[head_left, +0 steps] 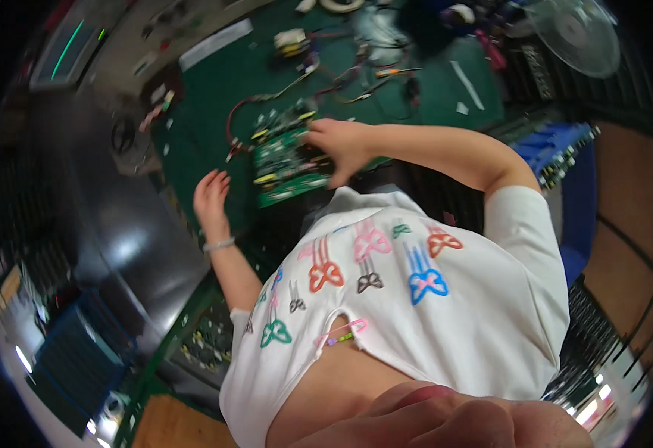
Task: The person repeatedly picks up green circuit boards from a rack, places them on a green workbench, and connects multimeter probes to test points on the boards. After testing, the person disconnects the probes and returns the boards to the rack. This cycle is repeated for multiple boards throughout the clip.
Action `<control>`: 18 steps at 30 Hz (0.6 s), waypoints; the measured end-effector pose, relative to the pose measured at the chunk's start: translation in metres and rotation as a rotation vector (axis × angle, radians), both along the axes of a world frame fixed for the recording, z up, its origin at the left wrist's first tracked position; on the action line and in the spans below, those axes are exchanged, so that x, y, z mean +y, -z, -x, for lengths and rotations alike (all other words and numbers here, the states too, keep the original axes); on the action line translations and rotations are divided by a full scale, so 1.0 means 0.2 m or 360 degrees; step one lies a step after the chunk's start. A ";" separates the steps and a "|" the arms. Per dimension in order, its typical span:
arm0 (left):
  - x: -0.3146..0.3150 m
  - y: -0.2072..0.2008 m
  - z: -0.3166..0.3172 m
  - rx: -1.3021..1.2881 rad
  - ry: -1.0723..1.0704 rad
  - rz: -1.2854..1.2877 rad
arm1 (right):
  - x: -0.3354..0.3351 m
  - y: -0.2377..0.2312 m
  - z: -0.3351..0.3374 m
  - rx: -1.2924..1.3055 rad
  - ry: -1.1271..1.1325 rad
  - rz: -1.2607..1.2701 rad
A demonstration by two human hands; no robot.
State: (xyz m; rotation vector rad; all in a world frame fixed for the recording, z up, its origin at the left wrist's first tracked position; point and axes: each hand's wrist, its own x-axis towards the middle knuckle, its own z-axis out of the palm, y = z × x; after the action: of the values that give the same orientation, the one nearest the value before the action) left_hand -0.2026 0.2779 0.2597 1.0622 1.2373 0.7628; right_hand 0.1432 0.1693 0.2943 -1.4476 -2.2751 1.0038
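A green circuit board (291,166) packed with components lies on the green work mat (200,97), near its front edge. My right hand (344,143) reaches over the board's right side, thumb and fingers spread wide, the fingertips at its far right corner. Blur hides how firmly they touch it. Left of the board and apart from it, my left hand (211,198) is raised with its fingers stretched out and nothing in them. A red cable (235,112) runs from beside the board toward the back of the mat.
Tangled wires and an orange-handled tool (390,72) lie farther back, beside a yellow-wrapped part (291,42). A clear plastic reel (574,33) stands at the back right. More boards fill a blue tray (554,145) on the right. A dark metal surface (129,224) lies left.
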 end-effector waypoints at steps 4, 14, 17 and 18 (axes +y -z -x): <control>-0.01 -0.02 0.04 -0.0100 -0.0356 -0.0163 | 0.09 -0.31 -0.14 0.0994 0.0162 0.1190; -0.22 -0.07 -0.60 -0.0264 -0.0306 -0.0154 | -1.46 -0.93 -0.99 0.2508 0.0803 -0.0498; -0.30 -0.08 -0.98 -0.0290 0.0024 -0.0123 | -2.06 -1.17 -1.21 0.1784 0.1514 -0.1221; -0.32 -0.08 -1.08 -0.0287 0.0100 -0.0139 | -2.25 -1.13 -1.30 0.1458 0.1914 -0.1355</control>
State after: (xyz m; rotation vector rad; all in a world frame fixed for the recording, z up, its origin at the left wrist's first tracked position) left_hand 0.0132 0.2141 0.2765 1.0733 1.0207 0.8512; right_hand 0.4042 -0.2802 0.5198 -1.1890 -0.6934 0.1334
